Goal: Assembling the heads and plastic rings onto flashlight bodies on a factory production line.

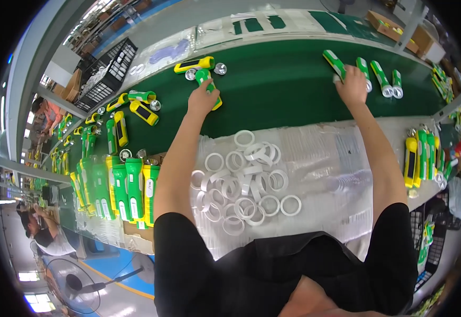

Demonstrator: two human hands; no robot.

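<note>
At the far left of the green belt my left hand (pixel 203 100) closes over a green and yellow flashlight (pixel 204 75). Right beside it lies another flashlight, yellow with a dark panel (pixel 194 64), with shiny reflector heads (pixel 220 68) close by. Farther right, my right hand (pixel 353 85) has its fingers closed at the lower end of a tilted green flashlight (pixel 334 62); the exact grip is partly hidden. One more green flashlight (pixel 362 64) lies partly behind that hand. Two others (pixel 381 79) rest just right of it. White plastic rings (pixel 245 207) lie heaped between my forearms.
Flashlights stand packed in a row (pixel 134 185) at the left and others lie in a stack (pixel 419 158) at the right. Loose flashlights (pixel 143 113) crowd the belt's left. A black crate (pixel 106 74) sits beyond. Two people (pixel 48 113) work at the far left, near a fan (pixel 74 283).
</note>
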